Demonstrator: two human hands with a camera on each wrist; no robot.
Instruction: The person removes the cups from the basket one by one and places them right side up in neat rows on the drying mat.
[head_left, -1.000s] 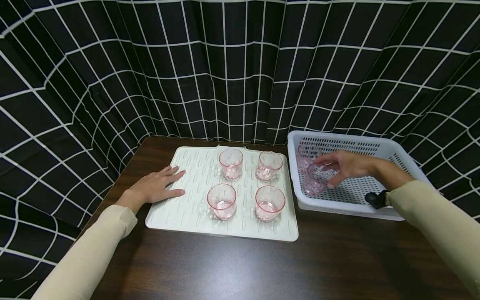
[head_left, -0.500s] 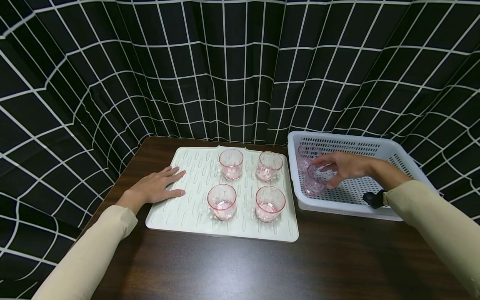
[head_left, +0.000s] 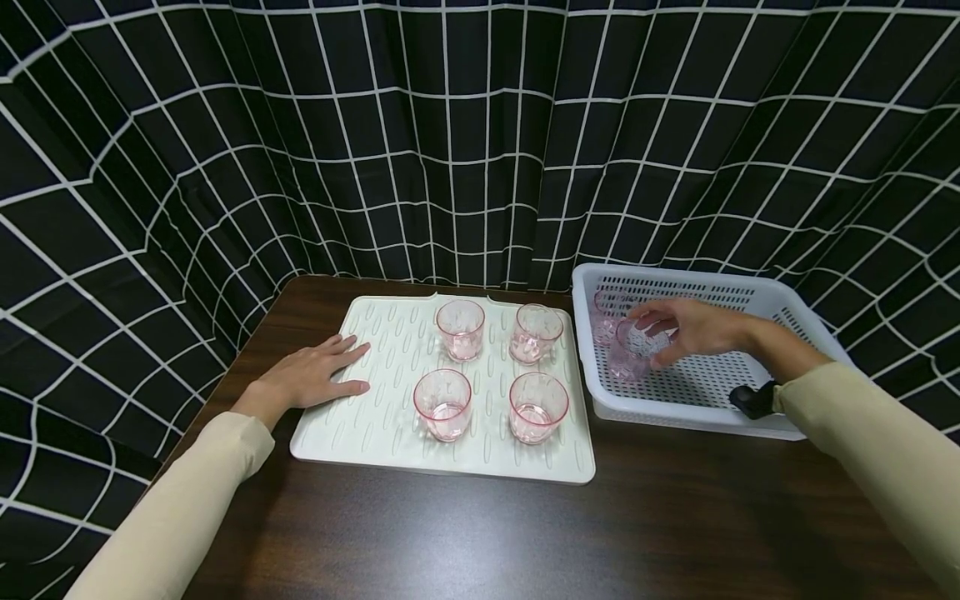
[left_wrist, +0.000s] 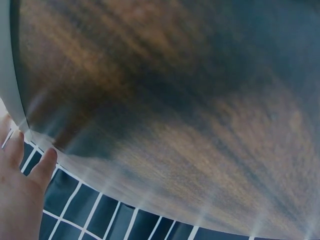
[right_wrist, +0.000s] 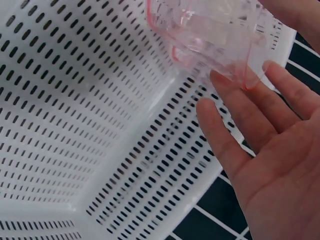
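Note:
My left hand (head_left: pixel 307 375) rests on the left edge of a white ribbed draining tray (head_left: pixel 382 417), fingers spread. In the left wrist view, part of that hand (left_wrist: pixel 22 185) shows at the lower left. Over the white perforated basket (head_left: pixel 705 421), my right hand (head_left: pixel 693 327) holds a clear pink-tinted glass (head_left: pixel 628 362) between thumb and fingers. The right wrist view has this glass (right_wrist: pixel 210 35) tilted, its pink rim against the fingertips (right_wrist: pixel 225 82). Behind it in the basket is another pink glass (head_left: pixel 606 312), partly hidden.
Several pink-rimmed glasses stand upright on the tray, among them a front left one (head_left: pixel 442 406) and a front right one (head_left: pixel 537 408). The dark wooden table (head_left: pixel 450 533) lies under tray and basket. A black curtain with white grid lines (head_left: pixel 420 150) hangs behind.
The glass at my right hand has shifted up slightly within the basket, along with the fingers. The left hand stays in place on the tray.

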